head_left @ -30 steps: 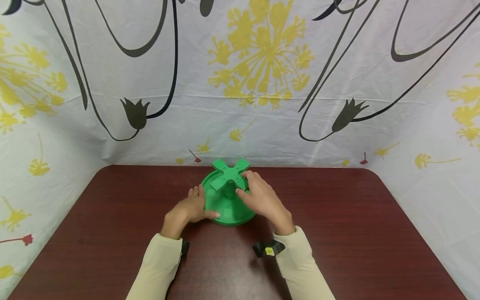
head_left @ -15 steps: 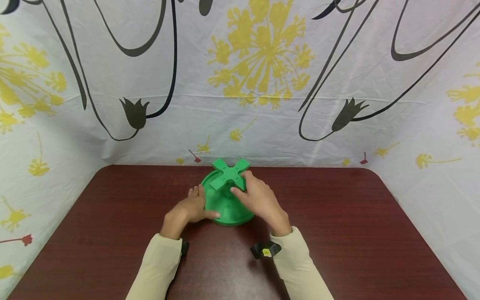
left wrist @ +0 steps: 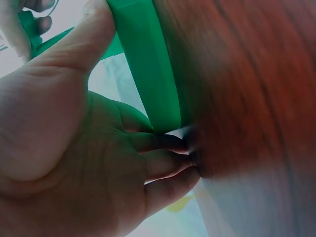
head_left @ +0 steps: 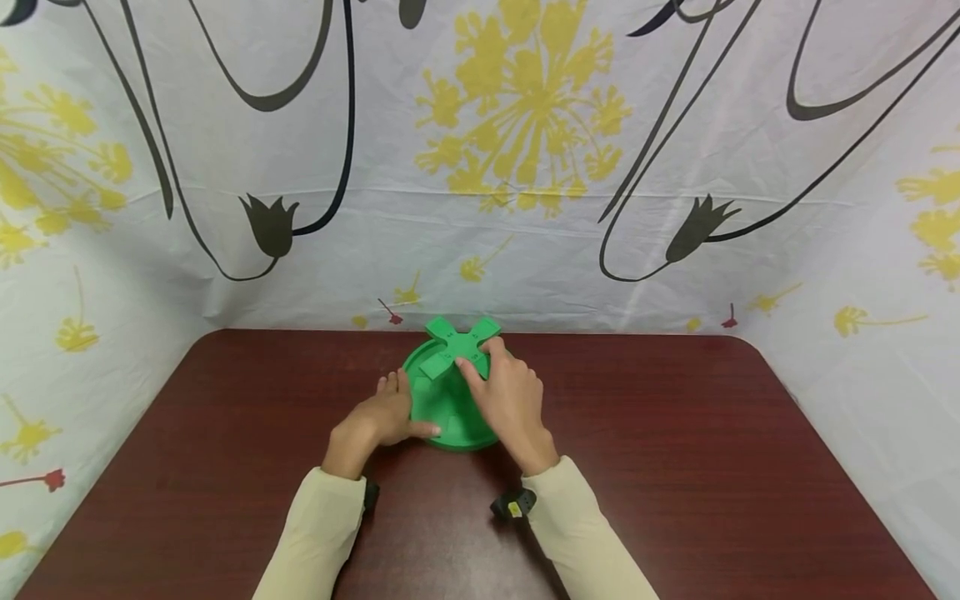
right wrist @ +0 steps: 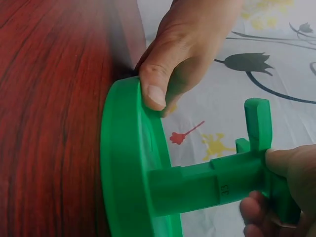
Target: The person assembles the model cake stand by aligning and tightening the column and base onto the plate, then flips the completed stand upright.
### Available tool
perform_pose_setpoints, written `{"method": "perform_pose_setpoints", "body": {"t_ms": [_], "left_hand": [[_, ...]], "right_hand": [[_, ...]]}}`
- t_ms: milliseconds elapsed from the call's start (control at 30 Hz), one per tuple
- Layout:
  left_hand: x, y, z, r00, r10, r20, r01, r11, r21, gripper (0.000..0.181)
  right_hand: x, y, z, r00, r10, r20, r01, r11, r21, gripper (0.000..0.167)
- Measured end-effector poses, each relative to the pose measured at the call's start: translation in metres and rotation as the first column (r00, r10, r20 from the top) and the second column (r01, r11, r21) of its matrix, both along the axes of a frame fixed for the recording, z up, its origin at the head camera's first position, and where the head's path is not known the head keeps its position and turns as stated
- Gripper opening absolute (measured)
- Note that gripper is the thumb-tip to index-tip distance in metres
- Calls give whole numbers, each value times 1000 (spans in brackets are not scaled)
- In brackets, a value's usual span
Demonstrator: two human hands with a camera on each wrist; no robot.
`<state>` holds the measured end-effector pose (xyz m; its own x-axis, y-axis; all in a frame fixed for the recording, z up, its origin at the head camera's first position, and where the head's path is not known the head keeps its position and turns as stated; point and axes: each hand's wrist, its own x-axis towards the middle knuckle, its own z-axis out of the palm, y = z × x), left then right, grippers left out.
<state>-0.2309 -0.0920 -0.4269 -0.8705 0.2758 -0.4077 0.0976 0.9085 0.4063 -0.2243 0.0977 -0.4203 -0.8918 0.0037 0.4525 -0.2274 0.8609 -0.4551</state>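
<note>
A green round base (head_left: 448, 421) lies flat on the table, its post (right wrist: 197, 190) standing up from the middle. On top of the post sits a green cross-shaped handle (head_left: 460, 343) with blunt arms; small dark markings show on the post in the right wrist view. My left hand (head_left: 378, 414) holds the base's rim at the left, thumb over the rim and fingers against the outer side. With thumb and fingers my right hand (head_left: 512, 402) grips the right-hand arm of the cross-shaped handle; some of its fingers are hidden in the head view.
The dark red-brown table (head_left: 675, 467) reaches out on both sides of the base. A white patterned cloth (head_left: 360, 150) hangs behind the table and along its sides. Dark wrist devices (head_left: 514, 504) sit by the pale sleeves.
My right hand and forearm have swung leftward and turned, the thumb sliding across the front of the cross-shaped handle. The handle looks almost unmoved. My left hand and the base stay put.
</note>
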Motion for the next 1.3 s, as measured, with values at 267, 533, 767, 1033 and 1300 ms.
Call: {"method": "perform_pose_setpoints", "body": {"t_ms": [267,533,767,1033,1300], "left_hand": [[3,3,2,1000,6,-9,-6,1000,-19,109],[4,8,4,1000,14,-15,-14,1000,-21,109],[2,8,2,1000,15,-4,-15,999,-31,109],[-1,-5,2,1000,-13,23,12,999,45,105],[-16,-46,-7,994,-106,-25,109,960,257,84]], "right_hand": [[-2,0,-4,998,-17,-54,17,1000,6,42],[1,-5,-5,994,-76,-81,76,997,-6,42],[2,-5,2,997,-78,23,77,997,22,46],[1,37,32,924,131,360,-125,991,-39,54],[-14,87,23,810,316,494,-257,949,-185,60]]}}
